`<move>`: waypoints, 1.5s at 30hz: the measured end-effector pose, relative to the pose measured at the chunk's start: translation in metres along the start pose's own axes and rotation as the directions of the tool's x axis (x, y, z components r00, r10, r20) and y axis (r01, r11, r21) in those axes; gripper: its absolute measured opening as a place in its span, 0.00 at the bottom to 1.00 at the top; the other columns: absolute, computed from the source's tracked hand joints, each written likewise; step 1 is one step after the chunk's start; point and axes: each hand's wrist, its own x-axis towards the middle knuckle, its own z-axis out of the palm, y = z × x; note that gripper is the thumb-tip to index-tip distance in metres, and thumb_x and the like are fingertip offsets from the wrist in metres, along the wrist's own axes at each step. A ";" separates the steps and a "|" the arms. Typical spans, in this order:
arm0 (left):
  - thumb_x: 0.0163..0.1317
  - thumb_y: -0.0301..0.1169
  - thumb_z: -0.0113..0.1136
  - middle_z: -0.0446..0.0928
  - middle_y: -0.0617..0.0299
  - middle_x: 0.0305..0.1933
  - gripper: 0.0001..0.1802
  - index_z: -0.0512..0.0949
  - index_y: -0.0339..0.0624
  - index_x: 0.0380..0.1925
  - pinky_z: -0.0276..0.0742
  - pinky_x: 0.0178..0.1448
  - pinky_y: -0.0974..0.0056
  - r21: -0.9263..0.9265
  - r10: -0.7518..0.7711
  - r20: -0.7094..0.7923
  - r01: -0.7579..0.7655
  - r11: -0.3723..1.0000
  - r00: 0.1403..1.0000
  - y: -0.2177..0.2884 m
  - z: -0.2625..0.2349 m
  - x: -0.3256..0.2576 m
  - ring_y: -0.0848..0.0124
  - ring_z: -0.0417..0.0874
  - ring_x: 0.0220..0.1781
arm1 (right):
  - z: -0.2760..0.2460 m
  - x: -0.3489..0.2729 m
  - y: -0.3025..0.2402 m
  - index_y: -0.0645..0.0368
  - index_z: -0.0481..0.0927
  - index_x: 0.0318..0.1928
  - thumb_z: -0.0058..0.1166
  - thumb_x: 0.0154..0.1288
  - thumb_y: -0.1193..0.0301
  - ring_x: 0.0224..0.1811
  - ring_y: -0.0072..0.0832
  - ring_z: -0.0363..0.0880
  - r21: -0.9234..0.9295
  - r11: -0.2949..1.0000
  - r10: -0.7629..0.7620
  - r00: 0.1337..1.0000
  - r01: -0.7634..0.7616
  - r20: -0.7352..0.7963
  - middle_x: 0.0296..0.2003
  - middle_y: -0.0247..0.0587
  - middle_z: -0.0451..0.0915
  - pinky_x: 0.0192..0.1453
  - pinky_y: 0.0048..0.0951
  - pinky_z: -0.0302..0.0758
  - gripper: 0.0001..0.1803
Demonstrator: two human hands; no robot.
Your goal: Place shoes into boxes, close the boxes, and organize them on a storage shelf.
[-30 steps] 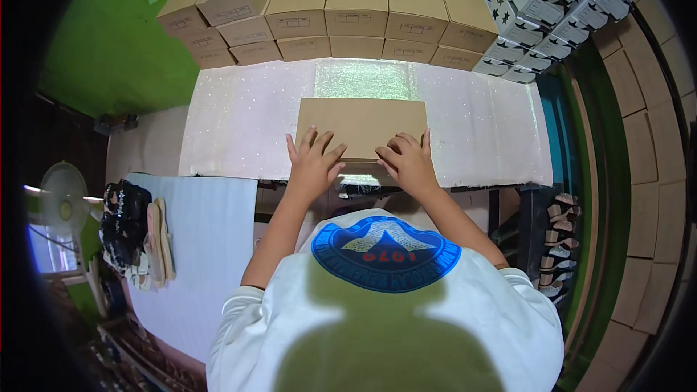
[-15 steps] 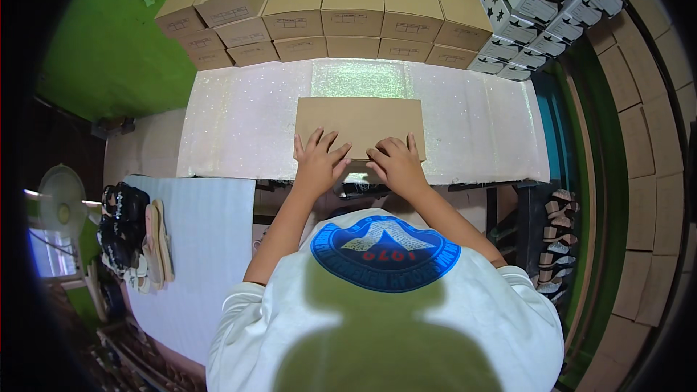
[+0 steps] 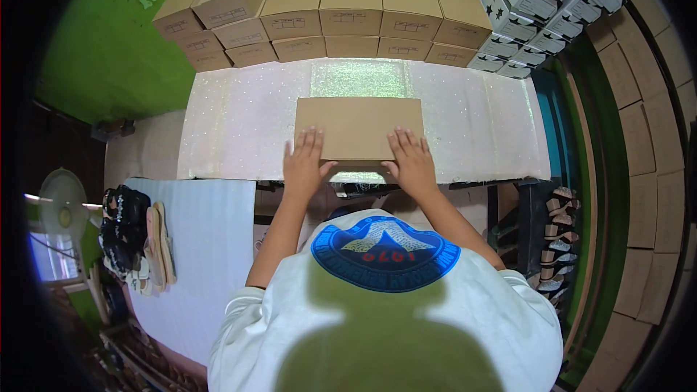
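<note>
A closed brown cardboard box (image 3: 359, 120) lies lengthwise across the table in front of me. My left hand (image 3: 303, 163) rests over its near left corner, fingers stretched forward on the lid and thumb pointing inward at the near edge. On the near right corner lies my right hand (image 3: 414, 163), its fingers likewise extended and its thumb turned in. Neither hand is wrapped round anything. The box's near side is mostly in shadow, and what is inside cannot be seen.
Brown boxes (image 3: 351, 22) stand in two layers along the table's far edge, beside star-patterned boxes (image 3: 534, 3). The pale sparkly table cover (image 3: 239, 116) reaches both sides. Sandals (image 3: 156, 243) lie on a white surface at left, near a fan (image 3: 64, 199). More shoes (image 3: 557, 236) stand at right.
Both hands have slid apart, from nearer the middle of the box's near edge out to its two near corners. Their fingers are straighter now. The box has stayed in place.
</note>
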 end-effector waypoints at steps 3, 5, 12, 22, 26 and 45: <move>0.52 0.50 0.57 0.58 0.58 0.66 0.39 0.59 0.49 0.62 0.53 0.65 0.44 -0.014 -0.067 0.002 0.067 0.998 0.998 -0.021 0.001 -0.012 0.59 0.59 0.66 | 0.000 -0.011 0.016 0.51 0.62 0.61 0.54 0.54 0.53 0.64 0.44 0.58 0.007 0.998 0.069 0.996 -0.069 -0.051 0.63 0.44 0.60 0.64 0.53 0.54 0.36; 0.52 0.49 0.58 0.57 0.56 0.66 0.38 0.59 0.50 0.62 0.53 0.65 0.44 -0.042 -0.098 -0.015 0.097 0.994 0.995 -0.028 0.005 -0.018 0.57 0.60 0.66 | -0.002 -0.016 0.023 0.49 0.64 0.61 0.56 0.53 0.53 0.60 0.50 0.62 0.031 0.992 0.124 0.990 -0.123 -0.071 0.63 0.49 0.58 0.61 0.52 0.60 0.35; 0.55 0.47 0.57 0.69 0.41 0.54 0.36 0.59 0.55 0.63 0.46 0.66 0.40 -0.337 -0.228 0.043 0.230 0.913 0.973 -0.027 0.010 -0.021 0.43 0.62 0.62 | 0.000 -0.020 0.026 0.44 0.64 0.61 0.59 0.52 0.57 0.57 0.45 0.68 0.538 0.781 0.319 0.943 -0.318 0.093 0.61 0.48 0.62 0.58 0.37 0.68 0.34; 0.51 0.50 0.60 0.75 0.46 0.49 0.32 0.68 0.51 0.56 0.43 0.66 0.39 -0.307 -0.258 0.081 0.270 0.912 0.963 -0.020 -0.038 0.001 0.48 0.65 0.62 | -0.040 0.007 0.032 0.52 0.75 0.52 0.61 0.52 0.62 0.36 0.32 0.78 0.549 0.742 0.446 0.895 -0.384 0.022 0.40 0.45 0.79 0.41 0.28 0.74 0.25; 0.51 0.52 0.58 0.77 0.48 0.44 0.30 0.71 0.52 0.53 0.43 0.67 0.40 -0.287 -0.276 0.009 0.267 0.920 0.961 -0.031 -0.047 0.024 0.53 0.73 0.56 | -0.067 0.036 0.027 0.50 0.75 0.52 0.60 0.53 0.60 0.39 0.35 0.77 0.438 0.777 0.449 0.886 -0.452 0.116 0.40 0.46 0.78 0.43 0.32 0.73 0.24; 0.32 0.53 0.70 0.43 0.52 0.70 0.65 0.41 0.45 0.67 0.47 0.65 0.36 0.099 0.022 0.282 -0.052 0.994 0.959 -0.009 -0.071 0.098 0.53 0.39 0.72 | -0.057 0.103 0.056 0.43 0.55 0.65 0.71 0.25 0.52 0.67 0.43 0.49 0.063 0.994 -0.101 0.988 0.094 0.119 0.62 0.43 0.56 0.63 0.50 0.59 0.60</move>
